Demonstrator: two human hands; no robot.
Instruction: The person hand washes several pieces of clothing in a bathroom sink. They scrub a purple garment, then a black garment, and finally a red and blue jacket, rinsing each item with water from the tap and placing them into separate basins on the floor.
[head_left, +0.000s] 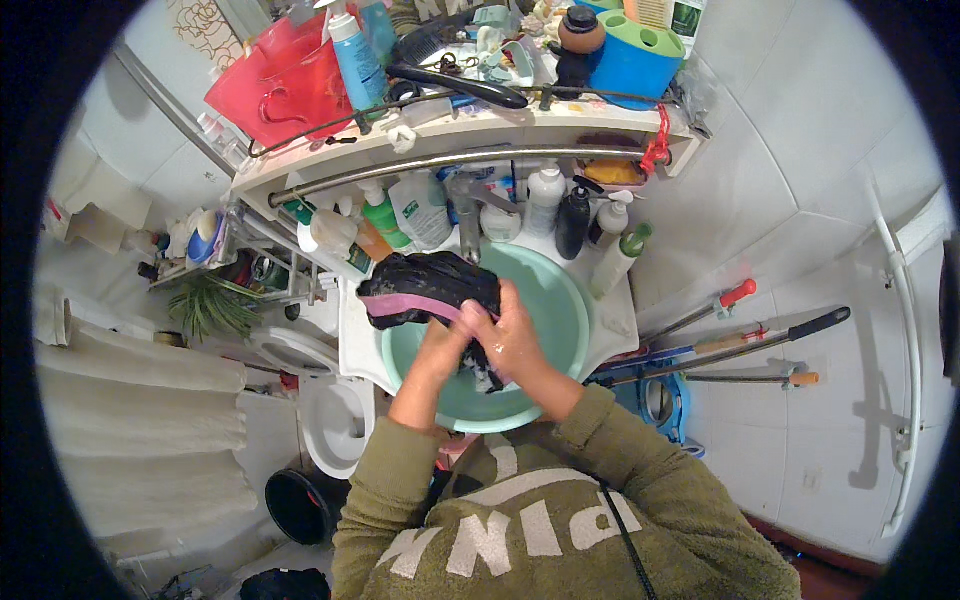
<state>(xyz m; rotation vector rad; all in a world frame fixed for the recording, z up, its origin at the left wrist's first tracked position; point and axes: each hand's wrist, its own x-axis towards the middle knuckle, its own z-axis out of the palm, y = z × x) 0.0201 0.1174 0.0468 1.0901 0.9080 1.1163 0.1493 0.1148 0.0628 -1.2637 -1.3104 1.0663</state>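
A wet black cloth garment with a pink band (431, 281) is bunched up above a mint-green plastic basin (566, 315). My left hand (442, 341) grips it from below, its fingers partly hidden by the fabric. Close against it, my right hand (514, 337) is closed on the right side of the garment, thumb on top. White suds show on the lower part that hangs between my wrists. The basin rests in the white washbasin (360, 345), in front of the metal faucet (469, 217).
Several bottles, among them a black pump bottle (574, 221) and a white-and-green bottle (622, 259), line the washbasin's back. Above runs a metal rail (465, 159) under a crowded shelf (480, 124). A toilet (337, 424) stands left; long handles (735, 356) lean right.
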